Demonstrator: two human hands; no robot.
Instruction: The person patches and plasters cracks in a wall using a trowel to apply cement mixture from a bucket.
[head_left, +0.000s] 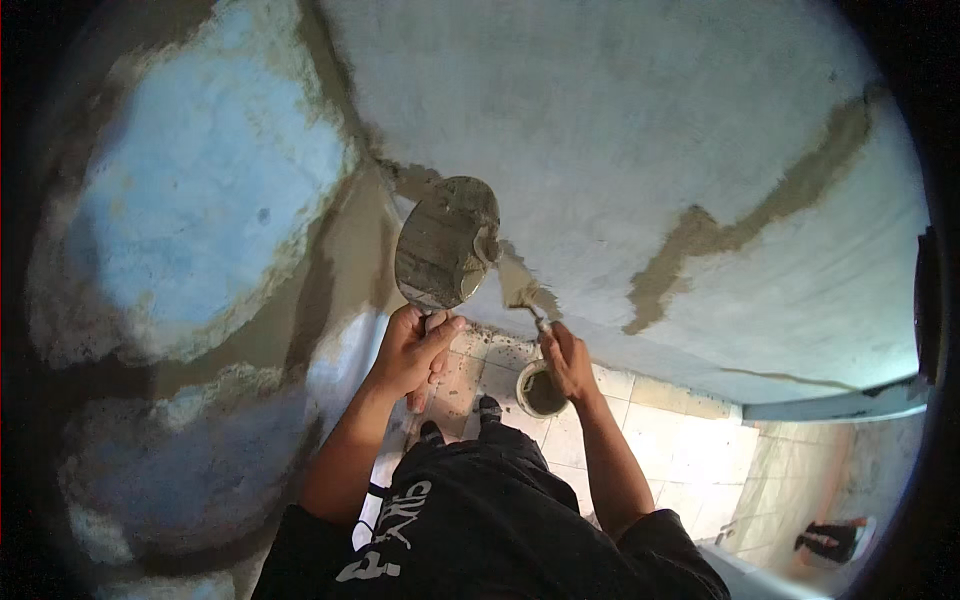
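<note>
At the far left a curved wall (200, 200) is seen, with pale blue patches ringed by wet grey-brown mortar, and a darker band of mortar running down between the patches. Right of it, the left hand (412, 350) is raised in front of the wall, and its grip is closed around the handle of a round pan (447, 245). The pan is held tilted, with its face turned toward the camera, and a layer of grey mortar is spread across it. Just to the right, a trowel (522, 285) is held in the right hand (567, 358), whose grip is closed on the handle; the blade, coated in mortar, is pointed up and left and lies just beside the lower right rim of the pan, close against the wall, though it cannot be told whether pan and blade are touching. Below and between the two hands, a small bucket (541, 390) with mortar inside is set on the tiled floor (680, 460), near the person's dark-socked feet. Further right, a jagged streak of fresh mortar (740, 230) is laid across the grey wall. At the lower right edge, a dark object with a red trim is seen on the floor, too small to be told
</note>
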